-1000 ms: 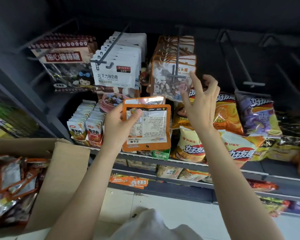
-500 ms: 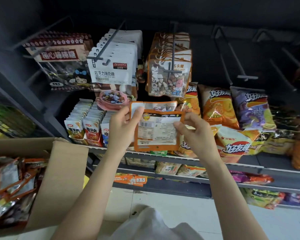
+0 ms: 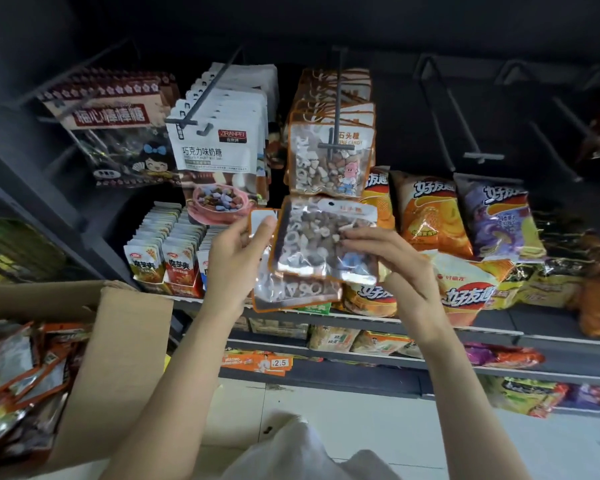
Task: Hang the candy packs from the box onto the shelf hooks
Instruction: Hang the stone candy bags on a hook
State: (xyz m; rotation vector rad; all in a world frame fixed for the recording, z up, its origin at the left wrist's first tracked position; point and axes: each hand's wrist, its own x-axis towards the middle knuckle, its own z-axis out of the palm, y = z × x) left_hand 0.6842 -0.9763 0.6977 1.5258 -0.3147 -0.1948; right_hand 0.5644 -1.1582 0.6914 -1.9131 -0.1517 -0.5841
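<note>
Two stone-candy packs held below the loaded centre hook (image 3: 334,109), more waiting in the cardboard box (image 3: 118,358).
Your left hand (image 3: 238,261) pinches the rear pack (image 3: 291,292); your right hand (image 3: 392,261) grips the front pack (image 3: 323,240) by its right edge, both arms raised. The front pack's hang hole looks small and the hook crowded: miss its tip and the pack may drop or snag the hanging row (image 3: 329,161).

Bare hooks (image 3: 465,133) at right; crowded candy hook (image 3: 336,109) straight ahead.
</note>
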